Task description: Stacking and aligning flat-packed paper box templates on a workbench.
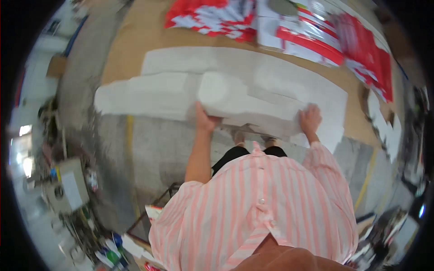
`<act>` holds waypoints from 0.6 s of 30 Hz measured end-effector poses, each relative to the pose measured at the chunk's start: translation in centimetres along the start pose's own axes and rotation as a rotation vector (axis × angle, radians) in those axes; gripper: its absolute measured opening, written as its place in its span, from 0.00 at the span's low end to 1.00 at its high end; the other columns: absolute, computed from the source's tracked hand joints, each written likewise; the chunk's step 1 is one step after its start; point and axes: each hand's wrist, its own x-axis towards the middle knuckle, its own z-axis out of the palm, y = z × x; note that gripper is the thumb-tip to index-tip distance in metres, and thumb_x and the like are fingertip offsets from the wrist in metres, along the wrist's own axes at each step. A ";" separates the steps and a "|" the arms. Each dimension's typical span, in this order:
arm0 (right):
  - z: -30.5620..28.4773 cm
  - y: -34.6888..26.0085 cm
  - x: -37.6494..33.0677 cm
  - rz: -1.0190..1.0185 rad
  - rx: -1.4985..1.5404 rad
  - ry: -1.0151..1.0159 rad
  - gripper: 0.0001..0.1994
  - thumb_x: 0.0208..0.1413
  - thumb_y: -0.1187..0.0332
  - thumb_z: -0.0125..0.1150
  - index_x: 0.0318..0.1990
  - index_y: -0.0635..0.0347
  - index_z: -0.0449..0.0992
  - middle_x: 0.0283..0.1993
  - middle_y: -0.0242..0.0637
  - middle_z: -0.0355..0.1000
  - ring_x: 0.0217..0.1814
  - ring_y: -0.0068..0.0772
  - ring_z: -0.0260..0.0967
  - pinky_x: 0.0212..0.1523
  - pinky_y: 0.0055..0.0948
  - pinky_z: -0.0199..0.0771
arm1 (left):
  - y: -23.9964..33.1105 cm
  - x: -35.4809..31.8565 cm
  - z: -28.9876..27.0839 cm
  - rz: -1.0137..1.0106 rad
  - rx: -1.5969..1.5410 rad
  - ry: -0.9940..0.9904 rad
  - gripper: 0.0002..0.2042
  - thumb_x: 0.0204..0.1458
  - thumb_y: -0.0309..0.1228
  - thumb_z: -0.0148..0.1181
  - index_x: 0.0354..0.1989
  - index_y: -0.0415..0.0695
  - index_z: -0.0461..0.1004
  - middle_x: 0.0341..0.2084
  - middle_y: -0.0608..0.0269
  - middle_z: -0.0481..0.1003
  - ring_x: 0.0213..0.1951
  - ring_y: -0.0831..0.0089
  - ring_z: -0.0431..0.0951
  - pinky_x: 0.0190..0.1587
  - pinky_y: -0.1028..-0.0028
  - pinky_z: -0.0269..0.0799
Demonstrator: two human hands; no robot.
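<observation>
A stack of large white sheets (246, 97) lies at the near edge of a brown worktable (135, 40), on top of more white sheets (149, 95) that spread to the left. My left hand (204, 118) grips the stack's near edge, thumb on top. My right hand (310, 118) holds the stack's right near corner. Both arms reach forward from my pink-and-white striped shirt. The picture is motion-blurred.
Red-and-white printed sheets (312, 36) cover the far side of the table. A grey concrete floor (158, 153) with yellow lines lies below. Cluttered boxes and small items (72, 185) stand at the left, with more clutter at the lower right.
</observation>
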 end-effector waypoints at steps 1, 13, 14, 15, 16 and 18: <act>0.0 -0.2 0.2 -0.038 0.010 0.019 0.33 0.51 0.47 0.45 0.61 0.54 0.50 0.65 0.44 0.43 0.68 0.46 0.36 0.59 0.53 0.41 | 0.2 0.6 -1.6 -0.008 0.218 0.035 0.23 0.51 0.45 0.49 0.50 0.42 0.64 0.45 0.56 0.68 0.45 0.62 0.69 0.43 0.65 0.67; 0.4 0.7 -0.4 -0.046 0.050 0.141 0.32 0.53 0.48 0.44 0.62 0.52 0.49 0.66 0.43 0.41 0.68 0.48 0.33 0.61 0.53 0.35 | -0.8 1.6 -2.5 0.597 1.069 0.070 0.13 0.49 0.33 0.52 0.30 0.32 0.72 0.25 0.42 0.73 0.28 0.56 0.74 0.30 0.64 0.66; 0.5 0.9 -0.5 -0.035 0.049 0.140 0.32 0.53 0.48 0.44 0.62 0.52 0.49 0.66 0.43 0.41 0.68 0.48 0.33 0.61 0.53 0.35 | -0.9 1.2 -1.3 0.590 1.072 0.062 0.13 0.49 0.33 0.52 0.30 0.32 0.72 0.25 0.42 0.73 0.28 0.56 0.74 0.30 0.64 0.66; 0.6 1.0 -0.6 -0.026 0.054 0.127 0.32 0.52 0.48 0.44 0.62 0.52 0.49 0.66 0.43 0.40 0.68 0.48 0.33 0.61 0.54 0.35 | -0.9 0.8 -0.2 0.464 0.898 0.143 0.13 0.49 0.33 0.52 0.29 0.31 0.71 0.24 0.41 0.73 0.26 0.56 0.74 0.29 0.63 0.65; 0.7 0.9 -0.5 -0.029 0.062 0.116 0.32 0.52 0.48 0.44 0.62 0.52 0.48 0.66 0.43 0.40 0.68 0.48 0.33 0.61 0.54 0.35 | -0.6 0.3 0.7 0.349 0.720 0.227 0.14 0.49 0.33 0.52 0.27 0.30 0.71 0.22 0.40 0.72 0.25 0.56 0.74 0.29 0.63 0.65; 0.7 1.0 -0.3 -0.029 0.066 0.130 0.32 0.53 0.48 0.44 0.62 0.52 0.48 0.66 0.43 0.40 0.68 0.48 0.33 0.62 0.54 0.35 | -0.6 0.9 -0.9 0.474 1.190 0.237 0.14 0.49 0.33 0.52 0.26 0.30 0.71 0.20 0.46 0.73 0.25 0.61 0.74 0.28 0.64 0.65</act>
